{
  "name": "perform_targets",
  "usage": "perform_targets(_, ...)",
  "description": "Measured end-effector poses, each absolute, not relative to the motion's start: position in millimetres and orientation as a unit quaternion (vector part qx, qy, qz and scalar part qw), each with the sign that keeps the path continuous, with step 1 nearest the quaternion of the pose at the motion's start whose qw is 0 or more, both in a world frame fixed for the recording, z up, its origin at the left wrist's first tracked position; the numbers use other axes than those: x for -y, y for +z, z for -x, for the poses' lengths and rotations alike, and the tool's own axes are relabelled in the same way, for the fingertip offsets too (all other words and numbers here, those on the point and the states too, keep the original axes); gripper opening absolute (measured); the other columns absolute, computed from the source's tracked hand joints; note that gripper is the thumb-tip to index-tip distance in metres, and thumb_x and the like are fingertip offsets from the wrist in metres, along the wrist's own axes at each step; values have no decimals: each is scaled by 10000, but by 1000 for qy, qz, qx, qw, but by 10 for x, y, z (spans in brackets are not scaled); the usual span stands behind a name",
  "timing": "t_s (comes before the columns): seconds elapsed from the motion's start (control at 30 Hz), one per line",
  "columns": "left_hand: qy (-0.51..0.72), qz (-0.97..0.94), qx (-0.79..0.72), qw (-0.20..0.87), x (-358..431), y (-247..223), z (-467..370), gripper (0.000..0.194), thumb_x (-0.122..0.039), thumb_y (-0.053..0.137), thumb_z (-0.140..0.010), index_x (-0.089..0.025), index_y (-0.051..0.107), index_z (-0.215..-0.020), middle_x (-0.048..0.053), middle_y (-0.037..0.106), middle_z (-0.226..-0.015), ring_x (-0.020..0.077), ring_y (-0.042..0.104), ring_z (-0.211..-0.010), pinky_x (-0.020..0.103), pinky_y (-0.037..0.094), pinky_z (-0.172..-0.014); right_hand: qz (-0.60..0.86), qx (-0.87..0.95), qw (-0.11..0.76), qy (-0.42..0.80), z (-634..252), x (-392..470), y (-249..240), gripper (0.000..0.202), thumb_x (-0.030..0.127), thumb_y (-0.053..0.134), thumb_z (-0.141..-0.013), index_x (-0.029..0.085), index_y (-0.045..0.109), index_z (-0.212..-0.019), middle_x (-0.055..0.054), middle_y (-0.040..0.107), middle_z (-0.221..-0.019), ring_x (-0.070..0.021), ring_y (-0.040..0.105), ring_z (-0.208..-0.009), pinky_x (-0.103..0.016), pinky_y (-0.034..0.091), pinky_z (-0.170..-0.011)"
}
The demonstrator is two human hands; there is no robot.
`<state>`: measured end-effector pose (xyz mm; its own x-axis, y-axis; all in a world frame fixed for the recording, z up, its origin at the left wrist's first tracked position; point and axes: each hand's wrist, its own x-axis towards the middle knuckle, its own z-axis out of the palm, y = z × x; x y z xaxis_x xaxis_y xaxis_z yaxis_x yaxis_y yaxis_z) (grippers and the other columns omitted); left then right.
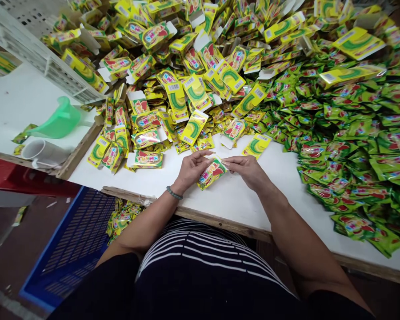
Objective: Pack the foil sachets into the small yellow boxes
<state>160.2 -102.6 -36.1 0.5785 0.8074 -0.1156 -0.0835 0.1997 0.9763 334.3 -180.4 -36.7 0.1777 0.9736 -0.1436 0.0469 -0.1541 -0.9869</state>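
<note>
Near the table's front edge, both my hands hold one small yellow and green candy box (212, 174) with fruit pictures, tilted between them. Fingers of my left hand (195, 168), a beaded bracelet on its wrist, are closed on the box's left side. The thumb and fingertips of my right hand (245, 168) pinch its upper right end. Just beyond lies a yellow box (257, 145), flat on the white table (233, 204). To the left another box (148, 160) rests on its side with a white flap out.
A large heap of yellow boxes (193, 91) covers the back, some with flaps open. Green candy packets (346, 155) pile up at right. A white plastic crate (53, 58), green scoop (58, 120) and white mug (42, 153) stand left. Below is a blue crate (70, 249) beside several packets.
</note>
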Motion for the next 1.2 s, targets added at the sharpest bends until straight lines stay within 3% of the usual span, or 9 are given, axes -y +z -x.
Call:
perform_targets(0.23,332,-567,-325,680,1002,-393,-1584,448,-453,741,-716,-131,652,-1014,-23,582,-598,69,463,-501,210,348,-493,624,556,470,283,-3150,1860,-261,241,384,632,-788,230,771,-909,-60,749,-913,-206,653,-849,-327,516,-694)
perform_targets(0.4,334,-556,-321,690,1007,-381,-1613,476,-440,751,-707,-139,600,-1043,-39,568,-604,57,449,-489,195,343,-492,636,537,495,249,-2980,1804,-327,300,385,623,-800,237,736,-1035,-63,733,-1057,-216,656,-936,-345,534,-759)
perform_targets(0.5,303,-577,-338,679,983,-341,-1567,491,-441,731,-722,-149,559,-1078,-63,529,-568,48,404,-451,183,303,-469,620,565,482,253,-3036,1744,-367,235,380,587,-828,242,747,-932,-52,747,-977,-207,666,-917,-348,527,-818)
perform_targets(0.63,92,-726,-318,603,833,-115,-1334,382,-415,667,-757,-144,607,-1019,-36,564,-571,76,442,-476,194,301,-477,749,453,475,90,-3577,1764,-387,262,329,526,-852,173,719,-936,-105,725,-1002,-239,636,-976,-426,480,-915)
perform_targets(0.77,-147,-847,-319,398,646,238,-980,269,-299,618,-752,-186,677,-989,7,686,-704,129,564,-588,222,374,-567,908,218,336,-122,-4334,2006,-422,339,347,610,-815,162,661,-1094,-210,572,-1256,-397,417,-1225,-619,315,-959)
perform_targets(0.87,-170,-874,-383,245,582,389,-871,328,-337,627,-750,-209,685,-1046,44,727,-818,188,629,-708,254,402,-629,938,126,313,-78,-4650,2166,-539,466,409,675,-770,152,608,-1153,-272,435,-1332,-464,376,-1213,-627,317,-892)
perform_targets(0.97,-84,-906,-382,164,592,381,-1052,365,-391,634,-768,-211,678,-1084,79,726,-902,230,651,-798,279,427,-668,929,182,322,11,-4687,2164,-687,469,439,698,-738,119,619,-1072,-287,496,-1181,-424,490,-1075,-553,373,-839)
perform_targets(1.1,-2,-933,-313,178,651,215,-1628,357,-276,590,-812,-204,634,-1159,86,711,-1003,232,658,-894,295,464,-752,898,301,313,66,-4482,1994,-771,359,389,738,-677,179,660,-957,-149,624,-884,-338,583,-918,-462,429,-781)
perform_targets(1.2,15,-945,-279,169,728,59,-2086,521,-198,578,-797,-163,522,-1313,133,650,-1177,254,630,-1024,320,466,-849,865,377,301,136,-4258,1875,-737,335,368,727,-668,226,668,-967,-63,652,-795,-266,612,-811,-380,447,-713)
